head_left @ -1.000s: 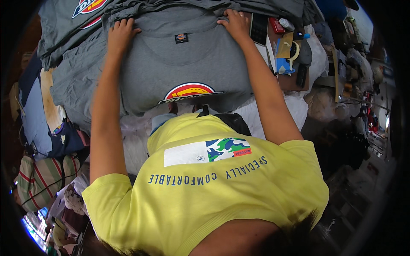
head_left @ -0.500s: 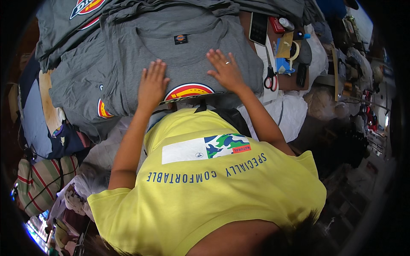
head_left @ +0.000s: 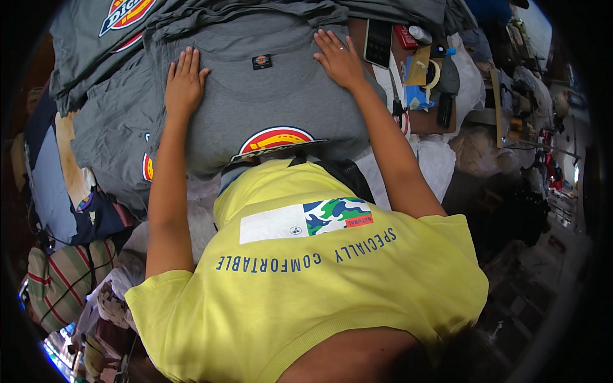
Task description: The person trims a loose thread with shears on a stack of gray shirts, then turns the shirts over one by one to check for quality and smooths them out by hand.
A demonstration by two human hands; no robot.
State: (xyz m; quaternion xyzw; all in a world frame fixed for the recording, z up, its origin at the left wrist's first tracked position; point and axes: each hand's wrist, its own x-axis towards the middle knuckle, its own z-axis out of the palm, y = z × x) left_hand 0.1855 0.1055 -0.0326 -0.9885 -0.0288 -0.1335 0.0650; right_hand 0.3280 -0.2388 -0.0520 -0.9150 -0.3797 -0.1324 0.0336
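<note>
A grey T-shirt (head_left: 274, 105) lies spread in front of me, its neckline away from me. A small dark label (head_left: 261, 62) shows inside the neck, and part of a red, yellow and white print (head_left: 278, 139) shows at the edge nearest my body. Flat on the cloth left of the neckline rests my left hand (head_left: 184, 83), fingers stretched out. My right hand (head_left: 338, 59), with a ring on one finger, lies flat at the right shoulder of the shirt. Neither hand grips anything.
More grey shirts (head_left: 105, 112) are piled to the left and behind. On the right, a brown surface bears a phone (head_left: 377, 43), a red box (head_left: 404, 37), a tape roll (head_left: 432, 75) and scissors (head_left: 398, 105). White plastic (head_left: 436, 163) hangs below. A striped bundle (head_left: 67, 281) sits lower left.
Both hands have slid away from me over the shirt. The left has also moved left, so the hands are wider apart. The right forearm now partly covers the scissors.
</note>
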